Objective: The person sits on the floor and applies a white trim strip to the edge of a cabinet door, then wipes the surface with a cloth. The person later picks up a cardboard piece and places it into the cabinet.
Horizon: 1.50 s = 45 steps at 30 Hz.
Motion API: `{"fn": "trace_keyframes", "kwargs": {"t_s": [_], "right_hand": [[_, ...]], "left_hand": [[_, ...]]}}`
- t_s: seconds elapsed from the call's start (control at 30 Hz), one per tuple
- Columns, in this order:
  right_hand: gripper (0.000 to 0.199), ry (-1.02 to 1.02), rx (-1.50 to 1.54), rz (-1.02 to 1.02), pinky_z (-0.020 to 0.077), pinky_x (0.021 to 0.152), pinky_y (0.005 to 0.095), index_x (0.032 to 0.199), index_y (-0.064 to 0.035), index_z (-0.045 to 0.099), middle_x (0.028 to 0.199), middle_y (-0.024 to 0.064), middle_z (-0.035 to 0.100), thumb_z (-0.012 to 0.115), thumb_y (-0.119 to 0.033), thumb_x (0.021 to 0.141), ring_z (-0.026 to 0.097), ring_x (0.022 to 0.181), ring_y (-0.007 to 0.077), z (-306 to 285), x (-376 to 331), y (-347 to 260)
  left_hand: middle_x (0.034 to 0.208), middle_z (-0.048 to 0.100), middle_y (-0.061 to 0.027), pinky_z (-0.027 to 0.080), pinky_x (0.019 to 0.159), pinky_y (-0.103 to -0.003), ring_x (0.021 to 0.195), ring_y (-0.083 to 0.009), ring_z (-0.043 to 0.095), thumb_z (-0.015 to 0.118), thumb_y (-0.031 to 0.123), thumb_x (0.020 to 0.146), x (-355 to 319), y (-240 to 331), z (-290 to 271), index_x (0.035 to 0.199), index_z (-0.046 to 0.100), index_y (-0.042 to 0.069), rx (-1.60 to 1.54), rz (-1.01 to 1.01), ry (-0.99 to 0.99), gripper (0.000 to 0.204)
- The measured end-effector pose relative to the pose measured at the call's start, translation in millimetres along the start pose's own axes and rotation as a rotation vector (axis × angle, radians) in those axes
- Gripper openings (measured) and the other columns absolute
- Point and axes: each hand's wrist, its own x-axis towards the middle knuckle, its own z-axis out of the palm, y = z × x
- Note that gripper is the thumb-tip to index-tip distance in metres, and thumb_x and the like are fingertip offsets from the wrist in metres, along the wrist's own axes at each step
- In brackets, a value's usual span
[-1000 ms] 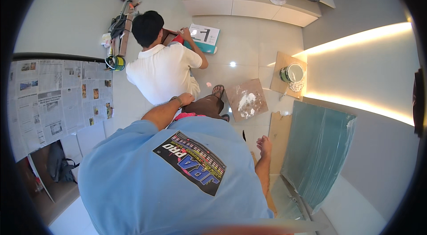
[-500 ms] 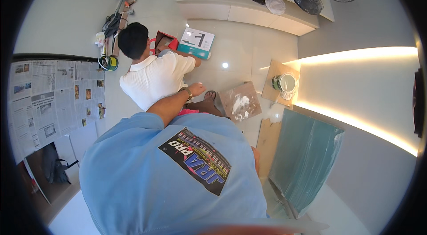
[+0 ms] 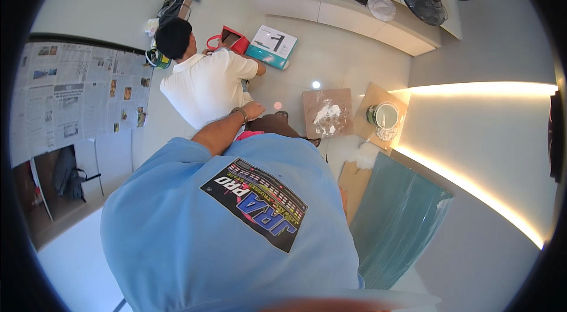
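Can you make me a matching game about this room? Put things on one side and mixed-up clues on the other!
Things
1. Left hand
2. Box
3. Square board
4. Bucket

Clues
A. Brown, with white smears on top
B. Has a wristband just behind it
C. Near the brightly lit wall
D. White and teal, with a dark shape pictured on it

Right pairs: 1-B, 2-D, 3-A, 4-C

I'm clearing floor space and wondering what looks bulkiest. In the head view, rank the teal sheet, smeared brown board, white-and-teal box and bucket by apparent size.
1. Teal sheet
2. Smeared brown board
3. White-and-teal box
4. Bucket

Nearness to the camera may enlarge the sheet.
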Motion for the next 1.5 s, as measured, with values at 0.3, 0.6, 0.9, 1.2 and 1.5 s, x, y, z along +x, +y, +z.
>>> {"fn": "trace_keyframes", "kwargs": {"t_s": [0.3,0.6,0.9,1.2,1.5], "right_hand": [[0.029,0.029,-0.005,0.175,0.0477,0.062,0.0299,0.111,-0.0069,0.059,0.076,0.0069,0.061,0.048,-0.024,0.091,0.058,0.067,0.0149,-72.3,82.6,-105.6],[0.038,-0.054,-0.059,0.167,0.0474,0.059,0.0296,0.124,-0.0058,0.051,0.090,0.0068,0.064,0.052,-0.022,0.090,0.060,0.073,0.0165,-29.4,104.3,-249.9],[0.036,-0.083,-0.140,0.195,0.0474,0.056,0.0285,0.121,-0.0028,0.054,0.083,0.0075,0.064,0.054,-0.021,0.090,0.060,0.069,0.0159,68.3,128.5,-331.2],[0.032,0.188,-0.301,-0.229,0.0468,0.058,0.0223,0.118,0.0007,0.056,0.084,0.0055,0.065,0.051,-0.018,0.093,0.059,0.071,0.0106,90.1,128.9,-462.2],[0.030,0.192,-0.223,-0.426,0.0472,0.068,0.0228,0.118,0.0000,0.057,0.091,0.0056,0.066,0.049,-0.016,0.095,0.059,0.077,0.0105,114.4,104.8,-569.7]], "left_hand": [[0.099,0.067,-0.0188,0.046,0.085,-0.039,0.095,-0.0328,0.062,0.050,0.037,0.084,-24.0,57.7,15.4,0.098,0.069,0.006,-0.124,-0.100,0.112,0.040],[0.102,0.068,-0.0155,0.046,0.088,-0.038,0.097,-0.0297,0.063,0.057,0.037,0.084,63.0,68.9,-19.2,0.105,0.068,0.006,-0.053,-0.033,0.034,0.039],[0.104,0.067,-0.0188,0.045,0.088,-0.042,0.099,-0.0335,0.063,0.053,0.050,0.083,126.5,109.5,-112.8,0.103,0.069,0.006,0.213,-0.134,-0.261,0.051],[0.115,0.059,-0.0273,0.039,0.097,-0.043,0.110,-0.0386,0.056,0.040,0.066,0.085,132.6,103.5,-157.0,0.107,0.064,-0.007,0.233,-0.196,-0.374,0.080],[0.114,0.061,-0.0256,0.040,0.095,-0.041,0.108,-0.0377,0.057,0.032,0.070,0.086,146.3,98.2,-159.1,0.107,0.065,-0.005,0.071,-0.208,-0.441,0.085]]}}
